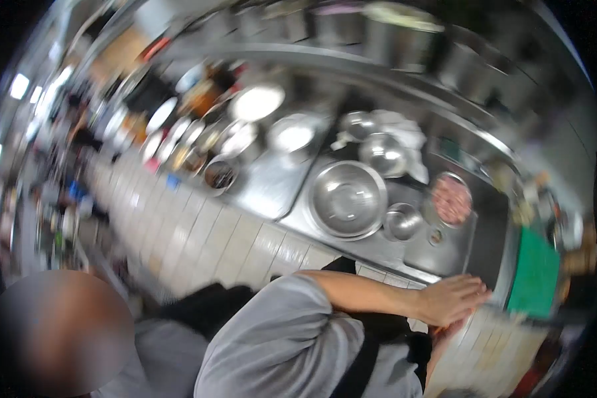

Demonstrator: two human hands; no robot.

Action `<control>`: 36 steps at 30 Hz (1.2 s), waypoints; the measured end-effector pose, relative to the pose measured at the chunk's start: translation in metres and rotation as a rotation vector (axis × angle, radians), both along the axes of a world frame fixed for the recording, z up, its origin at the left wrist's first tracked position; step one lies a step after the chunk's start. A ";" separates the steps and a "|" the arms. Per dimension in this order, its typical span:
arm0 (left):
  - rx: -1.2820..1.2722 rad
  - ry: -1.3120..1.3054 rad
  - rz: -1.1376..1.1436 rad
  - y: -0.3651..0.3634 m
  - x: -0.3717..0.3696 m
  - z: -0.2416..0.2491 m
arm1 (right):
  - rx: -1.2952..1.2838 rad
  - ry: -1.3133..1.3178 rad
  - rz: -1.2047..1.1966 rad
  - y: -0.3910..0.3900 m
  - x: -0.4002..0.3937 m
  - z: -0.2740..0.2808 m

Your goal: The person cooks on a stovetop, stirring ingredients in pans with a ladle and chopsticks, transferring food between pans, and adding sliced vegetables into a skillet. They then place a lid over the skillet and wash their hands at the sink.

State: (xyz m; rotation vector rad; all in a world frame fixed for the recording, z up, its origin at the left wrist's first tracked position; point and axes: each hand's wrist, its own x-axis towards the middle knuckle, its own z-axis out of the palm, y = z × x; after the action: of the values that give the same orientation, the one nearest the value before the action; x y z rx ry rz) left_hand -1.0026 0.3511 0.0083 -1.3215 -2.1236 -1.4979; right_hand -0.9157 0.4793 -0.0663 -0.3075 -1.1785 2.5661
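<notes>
My left hand (452,302) reaches across from a grey sleeve (265,331) to the front edge of the metal sink counter. Its fingers are extended, with no object visible in them. My right hand (450,330) lies just below, mostly covered by the left, so its fingers cannot be made out. Beyond the hands, a bowl of pink raw meat (452,201) sits in the sink (438,255). A large steel bowl (348,199) and a smaller steel bowl (402,221) stand left of it.
A green board (536,272) lies right of the sink. White cloth (408,136) is behind the bowls. Pots line the upper shelf (298,54). Pans and containers crowd the counter at left. Another person (172,358) is close at lower left; tiled floor (212,232) runs alongside.
</notes>
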 end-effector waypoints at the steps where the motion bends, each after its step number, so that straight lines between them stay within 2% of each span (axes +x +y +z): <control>1: 0.026 0.004 0.056 -0.008 -0.002 0.001 | -0.011 0.001 0.071 0.001 -0.007 0.005; 3: 0.074 -0.022 0.191 -0.022 -0.011 -0.005 | -0.058 0.008 0.229 0.000 -0.027 0.015; 5: 0.260 0.099 0.340 -0.036 -0.018 -0.017 | -0.146 0.015 0.418 -0.007 -0.051 0.023; 8: 0.317 0.097 0.553 -0.065 -0.015 -0.019 | -0.378 0.006 0.707 -0.028 -0.079 0.033; 10: 0.275 -0.007 0.552 -0.081 -0.011 -0.023 | -0.521 -0.018 0.882 -0.045 -0.092 0.039; 12: 0.262 0.043 0.727 -0.099 0.000 -0.014 | -0.632 -0.058 1.034 -0.060 -0.100 0.044; 18: 0.236 -0.068 0.765 -0.102 0.042 -0.019 | -0.785 -0.182 1.295 -0.091 -0.094 0.049; 21: 0.341 -0.096 0.740 -0.128 0.072 -0.004 | -0.803 -0.184 1.326 -0.096 -0.088 0.047; 23: 0.313 -0.062 0.837 -0.139 0.084 -0.010 | -0.803 -0.181 1.330 -0.090 -0.083 0.043; 25: 0.185 -0.097 0.963 -0.156 0.098 -0.033 | -0.800 -0.162 1.310 -0.079 -0.078 0.038; 27: 0.024 -0.195 1.123 -0.169 0.103 -0.079 | -0.786 -0.140 1.210 -0.060 -0.071 0.031; 31: 0.145 -0.351 1.024 -0.180 0.079 -0.091 | -0.760 -0.167 1.026 -0.042 -0.058 0.027; 33: 0.159 -0.242 0.909 -0.190 0.064 -0.066 | -0.668 -0.091 0.939 -0.018 -0.061 0.006; 34: 0.205 -0.160 0.863 -0.200 0.057 -0.063 | -0.671 -0.129 0.768 -0.009 -0.060 -0.002; 36: 0.137 0.074 0.934 -0.224 0.037 -0.053 | -0.832 -0.119 0.802 -0.012 -0.070 0.020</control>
State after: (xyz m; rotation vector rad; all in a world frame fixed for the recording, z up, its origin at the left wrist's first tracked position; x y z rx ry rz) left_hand -0.9655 0.1271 -0.0442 -0.2193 -2.0599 -1.1086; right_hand -0.9861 0.4676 -0.0461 -0.1677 -0.1585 3.6977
